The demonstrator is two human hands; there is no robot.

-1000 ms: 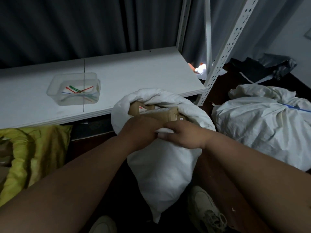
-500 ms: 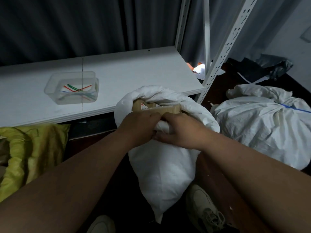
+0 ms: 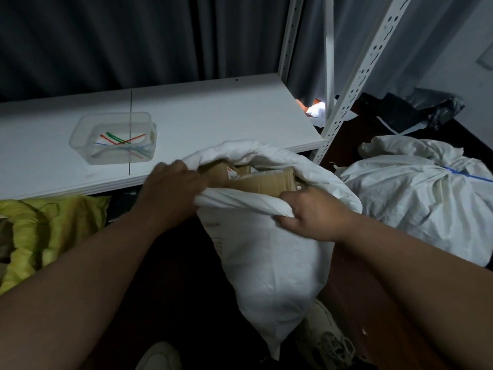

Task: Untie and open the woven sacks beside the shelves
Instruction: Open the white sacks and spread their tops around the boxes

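Observation:
A white woven sack [image 3: 269,260] stands on the floor in front of the shelf, its mouth open and its rim rolled outward. Brown cardboard boxes [image 3: 264,180] show inside the opening. My left hand [image 3: 173,186] grips the rolled rim at the left side of the mouth. My right hand [image 3: 312,214] grips the near rim at the right side. A second white sack [image 3: 416,198] lies to the right, its neck bunched and tied with a blue tie [image 3: 464,177].
A white shelf board [image 3: 202,116] carries a clear plastic tub [image 3: 113,137] of coloured cable ties. A white slotted upright [image 3: 354,86] stands at the shelf's right corner. A yellow sack [image 3: 40,231] lies at left. Shoes [image 3: 328,340] show below the sack. Dark curtains hang behind.
My hands have moved apart along the sack's rim, left hand to the left and right hand to the right. The mouth is wider and more cardboard shows.

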